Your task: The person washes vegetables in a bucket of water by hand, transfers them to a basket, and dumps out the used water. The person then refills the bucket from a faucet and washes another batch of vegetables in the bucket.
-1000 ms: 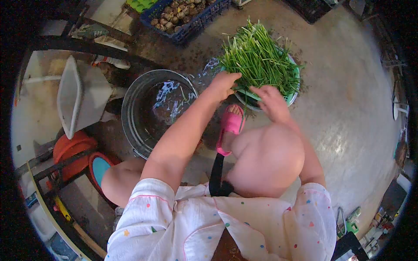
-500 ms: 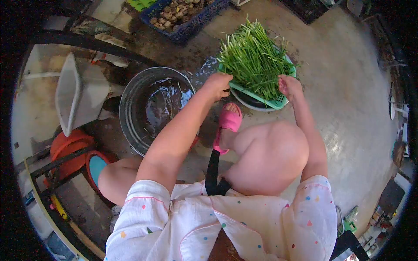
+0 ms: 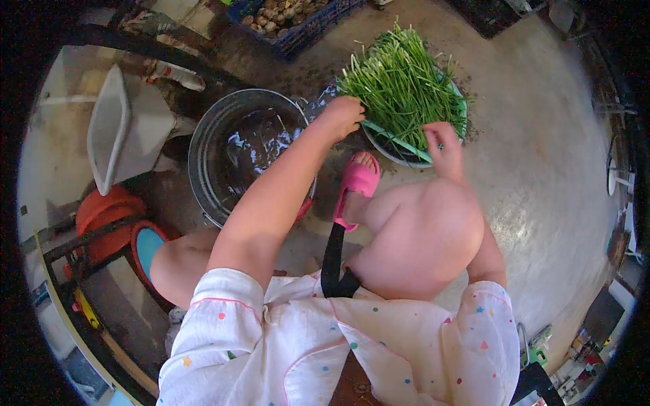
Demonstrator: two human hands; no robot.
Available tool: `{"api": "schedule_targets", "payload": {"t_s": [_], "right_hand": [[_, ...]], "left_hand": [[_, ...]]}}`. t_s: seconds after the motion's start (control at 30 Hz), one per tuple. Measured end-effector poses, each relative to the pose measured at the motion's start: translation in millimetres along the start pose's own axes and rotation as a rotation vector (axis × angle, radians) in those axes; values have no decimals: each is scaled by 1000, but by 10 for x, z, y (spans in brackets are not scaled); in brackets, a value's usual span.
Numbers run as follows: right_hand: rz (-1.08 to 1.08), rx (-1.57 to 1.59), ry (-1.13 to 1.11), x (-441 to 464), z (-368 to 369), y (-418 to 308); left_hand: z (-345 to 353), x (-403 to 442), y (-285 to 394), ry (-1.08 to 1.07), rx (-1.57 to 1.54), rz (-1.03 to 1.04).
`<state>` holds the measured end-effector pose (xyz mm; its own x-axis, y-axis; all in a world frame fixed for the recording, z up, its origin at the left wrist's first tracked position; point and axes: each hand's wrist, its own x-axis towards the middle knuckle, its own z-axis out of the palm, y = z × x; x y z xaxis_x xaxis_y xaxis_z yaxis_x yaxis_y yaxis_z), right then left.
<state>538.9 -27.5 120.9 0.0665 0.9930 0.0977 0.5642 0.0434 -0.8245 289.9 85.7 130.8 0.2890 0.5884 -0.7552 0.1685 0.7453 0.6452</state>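
Long green stalks (image 3: 399, 84) lie heaped in a light green basket (image 3: 405, 146), which rests over a round metal basin (image 3: 389, 154) on the floor. My left hand (image 3: 344, 116) is at the basket's left rim, its fingers curled; what they grip, if anything, is hidden. At the front right of the heap, my right hand (image 3: 441, 142) has its thumb and fingers apart, beside the stalk ends, with nothing visible between them.
A metal bucket (image 3: 223, 162) with dark water stands left of my left forearm. Behind it is a blue crate (image 3: 298, 39) of round brown items. Orange tubs (image 3: 108, 220) and a white container (image 3: 132, 128) are at the left. My pink sandal (image 3: 359, 177) is near the basin.
My right hand has moved from the basket's right side toward the front of the heap, and its fingers have spread. My left hand stays near the left rim. The view has shifted slightly.
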Motion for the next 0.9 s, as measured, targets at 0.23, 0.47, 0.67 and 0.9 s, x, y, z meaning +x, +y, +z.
{"api": "schedule_targets", "payload": {"t_s": [0.23, 0.47, 0.67, 0.9], "right_hand": [[-451, -210, -394, 177, 501, -166], [-266, -453, -532, 13, 422, 632], [-20, -175, -496, 71, 311, 549], [326, 344, -322, 459, -396, 484]], "left_hand": [[78, 198, -112, -62, 15, 55], [-197, 541, -166, -110, -62, -28], [-317, 996, -477, -226, 134, 185], [-116, 371, 17, 29, 461, -43]]}}
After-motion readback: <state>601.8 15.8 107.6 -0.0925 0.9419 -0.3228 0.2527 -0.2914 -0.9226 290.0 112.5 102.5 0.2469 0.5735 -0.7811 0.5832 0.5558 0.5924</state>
